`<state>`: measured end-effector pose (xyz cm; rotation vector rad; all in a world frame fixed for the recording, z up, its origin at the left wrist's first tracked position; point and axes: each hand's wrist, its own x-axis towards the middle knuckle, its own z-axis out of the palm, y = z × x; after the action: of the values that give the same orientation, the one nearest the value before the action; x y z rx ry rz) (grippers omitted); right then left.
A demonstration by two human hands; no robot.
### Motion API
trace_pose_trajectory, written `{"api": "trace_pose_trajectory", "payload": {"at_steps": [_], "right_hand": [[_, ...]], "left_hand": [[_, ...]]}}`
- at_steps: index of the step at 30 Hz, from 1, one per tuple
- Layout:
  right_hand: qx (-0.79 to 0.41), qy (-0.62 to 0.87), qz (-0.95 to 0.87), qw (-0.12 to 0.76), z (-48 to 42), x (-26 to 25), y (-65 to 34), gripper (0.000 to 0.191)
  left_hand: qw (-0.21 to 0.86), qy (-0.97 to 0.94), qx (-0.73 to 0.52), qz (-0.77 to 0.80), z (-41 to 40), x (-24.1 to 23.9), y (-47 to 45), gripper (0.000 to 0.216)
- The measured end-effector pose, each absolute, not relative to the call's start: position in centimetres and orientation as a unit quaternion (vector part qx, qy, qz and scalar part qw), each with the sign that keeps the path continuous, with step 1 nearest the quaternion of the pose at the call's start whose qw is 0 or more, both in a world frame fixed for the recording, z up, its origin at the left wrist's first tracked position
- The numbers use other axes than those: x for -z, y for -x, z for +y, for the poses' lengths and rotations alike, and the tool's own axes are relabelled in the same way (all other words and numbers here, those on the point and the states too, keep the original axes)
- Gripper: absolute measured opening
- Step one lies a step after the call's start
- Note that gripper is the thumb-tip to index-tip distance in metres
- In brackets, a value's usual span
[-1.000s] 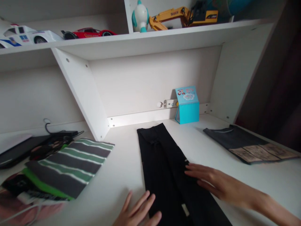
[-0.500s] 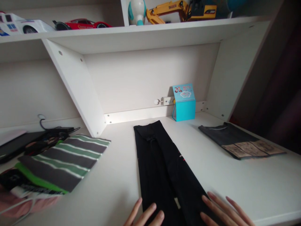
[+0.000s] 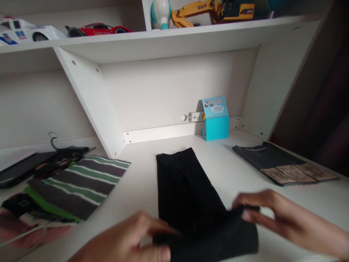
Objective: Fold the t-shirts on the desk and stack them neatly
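Note:
A pair of black trousers (image 3: 182,185) lies lengthwise on the white desk (image 3: 234,171), waistband at the far end. Its near end is lifted and folded back over the rest. My left hand (image 3: 133,238) pinches the left corner of that lifted end, somewhat blurred. My right hand (image 3: 268,211) pinches the right corner, thumb and fingers closed on the cloth.
A striped grey-and-green folded garment (image 3: 76,185) tops a pile at the left, beside a dark laptop (image 3: 19,169) and cables. A folded dark shirt (image 3: 280,165) lies at the right. A blue desk calendar (image 3: 216,118) stands by the back wall. Toy vehicles sit on the shelf (image 3: 163,34) above.
Both hands went from lying flat on the trousers to gripping the near end. They have lifted it and carried it toward the far end, folding the trousers.

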<state>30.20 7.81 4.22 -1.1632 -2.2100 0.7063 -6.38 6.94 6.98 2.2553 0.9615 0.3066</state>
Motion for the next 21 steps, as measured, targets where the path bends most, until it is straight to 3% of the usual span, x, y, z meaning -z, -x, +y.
{"api": "trace_pose_trajectory", "payload": {"at_steps": [4,9,15,21], "right_hand": [[-0.354,0.410,-0.788,0.291,19.5,-7.4,-26.4,0.034],[-0.424,0.530,-0.660,0.321,29.6,-3.3,-22.0,0.031],[-0.421,0.548,-0.664,0.287,32.4,0.9,-20.2,0.025],[-0.411,0.533,-0.689,0.270,33.1,0.5,-21.0,0.015]], "left_hand": [[0.460,-0.722,-0.243,0.457,17.2,-8.9,5.2,0.037],[0.545,-0.575,-0.298,0.533,27.3,-4.9,6.1,0.034],[0.556,-0.569,-0.270,0.543,29.4,-2.2,7.1,0.036],[0.555,-0.619,-0.264,0.488,30.0,-3.6,7.9,0.035]]}}
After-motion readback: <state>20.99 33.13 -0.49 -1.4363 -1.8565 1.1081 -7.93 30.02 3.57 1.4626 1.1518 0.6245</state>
